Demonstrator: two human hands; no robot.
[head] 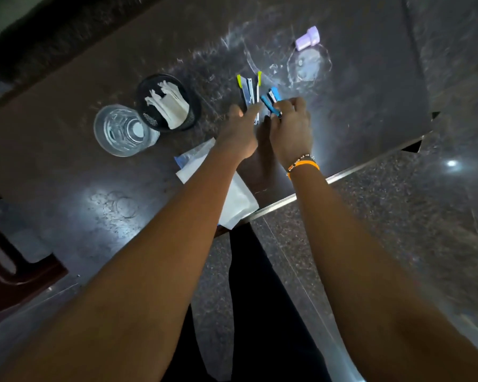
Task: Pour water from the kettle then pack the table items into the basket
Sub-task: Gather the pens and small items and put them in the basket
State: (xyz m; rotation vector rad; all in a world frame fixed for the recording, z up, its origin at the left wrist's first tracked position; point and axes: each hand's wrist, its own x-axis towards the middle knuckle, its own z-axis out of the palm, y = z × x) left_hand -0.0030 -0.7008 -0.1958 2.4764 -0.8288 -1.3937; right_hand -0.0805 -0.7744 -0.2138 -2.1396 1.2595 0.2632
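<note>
On the dark glossy bench, the right hand pinches the blue stapler; the open left hand touches the green stapler (long axis pointing away), just beside.

Dim room; overhead glare spots on the glossy surface; hands motion-blurred; wide-angle bending at the edges.

We reach both bare arms forward over the table edge, hands close together. Our left hand lies palm down with its fingers extended and slightly spread. Our right hand, wearing an orange band and beaded bracelet at the wrist, curls its fingers in a pinching grip.
</note>
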